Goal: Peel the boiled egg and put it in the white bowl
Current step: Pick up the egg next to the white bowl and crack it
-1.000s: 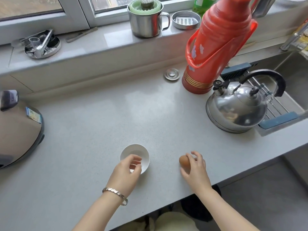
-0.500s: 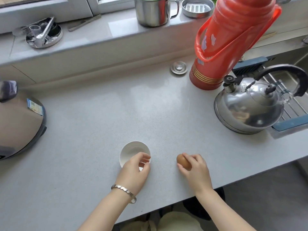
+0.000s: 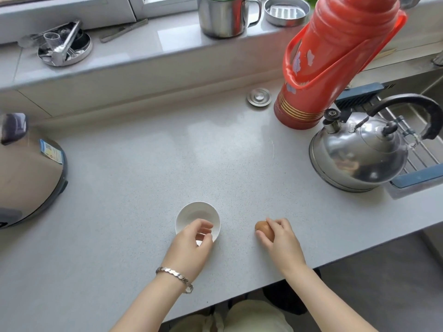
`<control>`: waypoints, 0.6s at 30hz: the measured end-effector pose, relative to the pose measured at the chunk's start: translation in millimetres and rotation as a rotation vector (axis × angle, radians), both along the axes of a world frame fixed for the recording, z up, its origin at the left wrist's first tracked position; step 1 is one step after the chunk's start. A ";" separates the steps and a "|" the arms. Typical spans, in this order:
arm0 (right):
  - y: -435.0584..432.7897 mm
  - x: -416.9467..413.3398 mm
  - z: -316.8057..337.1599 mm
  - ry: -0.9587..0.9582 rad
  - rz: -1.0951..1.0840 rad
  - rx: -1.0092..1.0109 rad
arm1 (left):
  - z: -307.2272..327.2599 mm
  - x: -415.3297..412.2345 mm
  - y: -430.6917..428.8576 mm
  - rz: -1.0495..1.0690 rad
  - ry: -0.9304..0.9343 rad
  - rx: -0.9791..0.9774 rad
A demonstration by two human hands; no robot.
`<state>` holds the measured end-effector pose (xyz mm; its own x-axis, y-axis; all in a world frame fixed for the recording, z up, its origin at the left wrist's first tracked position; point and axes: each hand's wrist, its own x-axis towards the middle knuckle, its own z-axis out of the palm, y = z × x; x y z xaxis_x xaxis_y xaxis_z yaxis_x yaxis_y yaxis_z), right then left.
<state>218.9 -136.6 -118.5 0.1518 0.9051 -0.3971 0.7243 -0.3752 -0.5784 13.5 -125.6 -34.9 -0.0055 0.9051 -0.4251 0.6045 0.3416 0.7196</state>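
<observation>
A small white bowl [image 3: 197, 213] stands near the front of the grey countertop, with nothing inside it. My left hand [image 3: 189, 245], a silver bracelet on its wrist, grips the bowl's near rim with thumb and fingers. To the right, a brown egg [image 3: 263, 228] with its shell on rests on the counter. My right hand [image 3: 280, 243] is wrapped around the egg from the right, thumb below and fingers above, covering its right half.
A steel kettle [image 3: 357, 154] and a red thermos [image 3: 335, 58] stand at the right, by a sink rack [image 3: 417, 161]. A rice cooker [image 3: 26, 168] sits at the left edge. On the windowsill are a steel mug [image 3: 225, 17] and two metal dishes. The counter's front edge runs just below my hands.
My view has shifted down and nearer to the counter. My right hand has closed more around the egg. My left hand stays on the bowl's rim.
</observation>
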 end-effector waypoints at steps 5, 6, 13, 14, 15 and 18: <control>-7.1 2.4 -0.9 0.024 -0.061 0.073 | -2.0 -3.3 -1.0 -0.005 -0.003 -0.012; -7.4 2.4 -1.6 0.007 -0.062 0.069 | -2.4 -3.3 -1.4 -0.009 -0.001 -0.015; -1.5 8.2 -8.0 -0.106 -0.161 0.088 | -5.1 -2.4 -2.9 -0.025 0.014 -0.028; -0.8 9.1 -8.5 -0.064 -0.184 0.078 | -5.5 -2.2 -3.1 -0.026 0.015 -0.030; -0.7 9.6 -8.1 -0.019 -0.200 0.067 | -5.7 -2.2 -3.4 -0.026 0.014 -0.029; -3.3 7.3 -1.5 0.159 -0.235 0.083 | -5.6 -1.9 -4.6 -0.032 0.011 -0.029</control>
